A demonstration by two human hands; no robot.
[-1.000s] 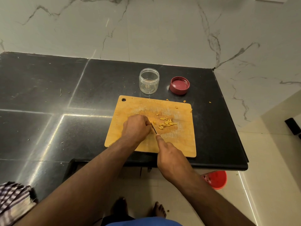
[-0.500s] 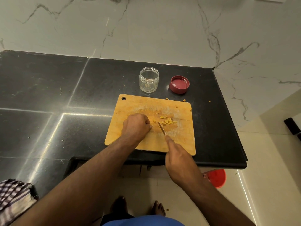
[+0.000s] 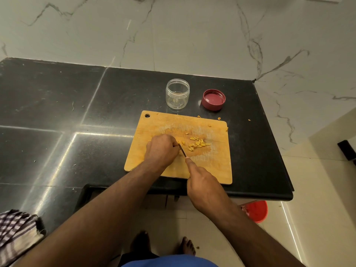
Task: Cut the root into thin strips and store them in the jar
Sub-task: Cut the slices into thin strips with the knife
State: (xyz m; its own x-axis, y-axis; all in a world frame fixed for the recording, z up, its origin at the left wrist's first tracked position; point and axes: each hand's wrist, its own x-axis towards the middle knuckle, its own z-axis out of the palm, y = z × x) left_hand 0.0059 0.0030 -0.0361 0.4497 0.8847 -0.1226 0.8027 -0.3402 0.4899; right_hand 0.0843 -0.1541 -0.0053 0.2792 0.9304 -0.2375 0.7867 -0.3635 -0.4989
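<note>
Root hidden under my left hand (image 3: 161, 150), whose fingers are curled down on the cutting board (image 3: 215, 166); whether they actually pinch the root I cannot tell. Cut strips (image 3: 197, 143), short, yellow, lie in a loose heap just right of that hand, near board centre. My right hand (image 3: 204, 189) grips the knife (image 3: 183, 150), forefinger laid along the spine, thin metal blade angled toward the left knuckles. Board: pale wood, rounded corners, hole at far-left corner, surface scored and stained orange. Behind its far edge: clear jar (image 3: 177, 94), ribbed, open; dark red lid (image 3: 213, 99) beside it, inside up. Worktop (image 3: 57, 112) black polished stone, wide bare span left; right edge near the board. A few stray scraps (image 3: 219, 118) by far edge.
</note>
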